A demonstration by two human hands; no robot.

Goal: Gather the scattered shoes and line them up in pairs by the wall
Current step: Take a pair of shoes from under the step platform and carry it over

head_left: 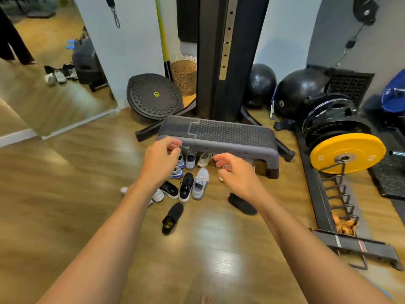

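Several shoes lie scattered on the wooden floor in front of a grey step bench (230,137). A grey sneaker (200,183), a black-and-white sneaker (186,186) and a second black-and-white sneaker (169,189) lie close together. One black slip-on (172,218) lies nearer to me, another black slip-on (242,204) to the right. More pale shoes (190,160) sit under the bench. My left hand (163,159) and my right hand (235,172) hover above the pile, fingers loosely curled, holding nothing.
Behind the bench stands a black machine column (221,58) with exercise balls (260,84), a balance disc (154,95) and a wicker basket (185,73). A yellow weight plate (348,153) and a plate rack (337,194) fill the right. A wall mirror (43,62) is at the left.
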